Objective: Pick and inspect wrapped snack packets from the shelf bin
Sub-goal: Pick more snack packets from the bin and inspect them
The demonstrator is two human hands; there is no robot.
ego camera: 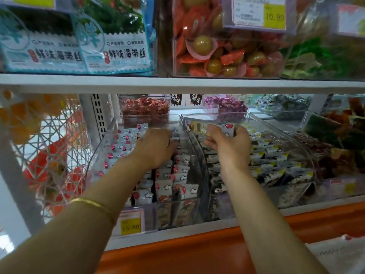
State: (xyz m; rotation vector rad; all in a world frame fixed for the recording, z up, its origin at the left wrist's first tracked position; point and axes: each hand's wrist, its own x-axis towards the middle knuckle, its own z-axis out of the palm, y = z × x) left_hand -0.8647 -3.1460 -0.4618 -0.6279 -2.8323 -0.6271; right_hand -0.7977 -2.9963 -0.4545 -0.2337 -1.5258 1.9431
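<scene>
- Head view: a shop shelf unit. A white shelf board (177, 84) runs above the clear bin (98, 153), and an orange ledge (197, 252) lies below the bin's front.
- The clear bin holds white snack packets (165, 187) printed with clouds and red dots. A second bin (286, 196) just right of it holds dark-and-white packets with yellow corners.
- The left hand (156, 149), with a gold bangle (92, 203) on its wrist, reaches palm down into the clear bin and rests on the packets. Its fingertips are hidden, so I cannot tell whether it grips anything.
- The right hand (230, 143) pinches one wrapped packet (207, 127), held up over the clear bin's right wall.
- Blue-and-white bags (116, 46) above the clear bin read 鲜味海带丝.
- A yellow price tag (274, 16) up and right of the clear bin reads 10.80.
- The front tag (131, 226) on the clear bin ends in .80; its first digits are blurred.
</scene>
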